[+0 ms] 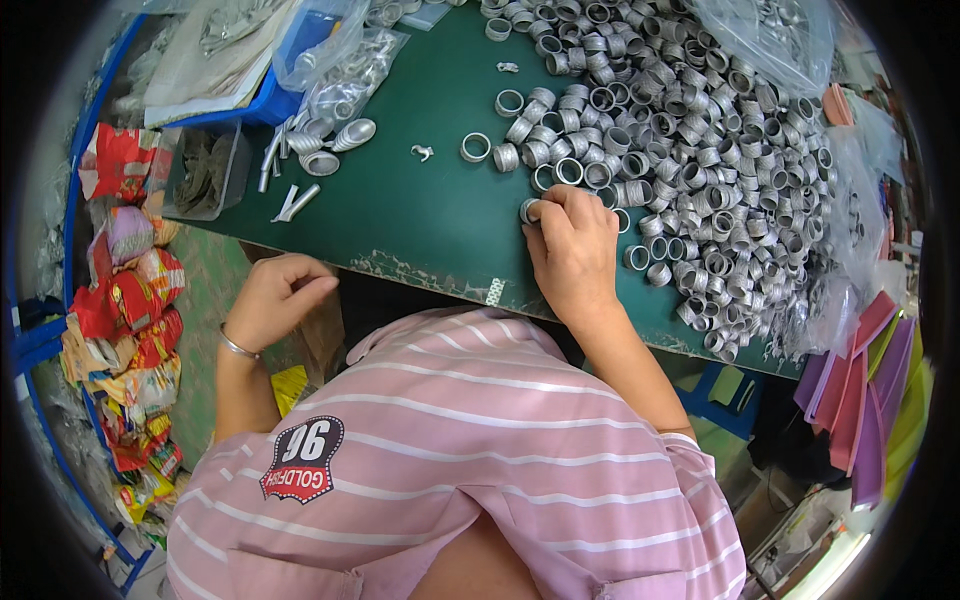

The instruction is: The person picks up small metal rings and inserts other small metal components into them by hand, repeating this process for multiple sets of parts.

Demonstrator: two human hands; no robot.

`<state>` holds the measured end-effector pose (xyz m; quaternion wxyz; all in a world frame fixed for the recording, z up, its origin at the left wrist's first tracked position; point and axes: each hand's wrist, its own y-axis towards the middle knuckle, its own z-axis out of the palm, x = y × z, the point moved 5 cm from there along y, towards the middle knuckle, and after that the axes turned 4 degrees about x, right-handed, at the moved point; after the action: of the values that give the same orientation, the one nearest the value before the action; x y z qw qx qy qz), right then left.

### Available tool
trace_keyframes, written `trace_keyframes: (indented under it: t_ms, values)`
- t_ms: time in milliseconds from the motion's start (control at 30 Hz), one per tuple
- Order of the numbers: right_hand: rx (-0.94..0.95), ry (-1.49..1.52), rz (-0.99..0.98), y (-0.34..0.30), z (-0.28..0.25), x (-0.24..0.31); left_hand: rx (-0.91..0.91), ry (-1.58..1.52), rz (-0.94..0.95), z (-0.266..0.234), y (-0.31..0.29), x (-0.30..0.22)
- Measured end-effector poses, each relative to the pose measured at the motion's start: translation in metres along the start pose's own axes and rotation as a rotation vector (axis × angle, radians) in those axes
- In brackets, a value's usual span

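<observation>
The right hand pinches a ring beside the pile; a light grip clear of neighbours should serve. The left hand, half-curled, is empty.

a scuffed green table stands over a mottled green floor

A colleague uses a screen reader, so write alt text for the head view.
A person's right hand touches a silver-coloured metal ring beside a large heap of similar rings on a green tabletop. The left hand, bangle on its wrist, is near the tabletop's front edge, holding nothing visible.
</observation>
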<state>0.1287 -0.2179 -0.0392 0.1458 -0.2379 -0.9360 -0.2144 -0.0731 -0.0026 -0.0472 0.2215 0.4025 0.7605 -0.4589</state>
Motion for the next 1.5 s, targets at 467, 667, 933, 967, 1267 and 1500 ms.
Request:
trace_keyframes:
  t_ms: [467,667,933,967,1267,1500]
  values:
    - [-0.016,0.608,0.02,-0.022,-0.027,-0.003,0.416,-0.897,0.196,0.106,0.089,-0.106]
    - [-0.015,0.616,-0.011,-0.025,-0.025,0.002,0.465,-0.821,0.114,0.105,0.085,-0.106]
    - [0.073,0.861,-0.021,-0.023,-0.024,0.002,0.583,-0.833,0.181,0.102,0.08,-0.111]
    - [0.073,0.918,0.004,-0.026,-0.022,0.001,0.622,-0.845,0.186,0.102,0.078,-0.114]
    - [-0.042,0.638,-0.191,-0.007,-0.054,-0.002,0.52,-0.842,0.523,0.09,0.084,-0.14]
    - [-0.389,0.157,-0.034,0.032,-0.085,-0.058,-0.173,-0.086,0.72,0.037,0.127,-0.169]
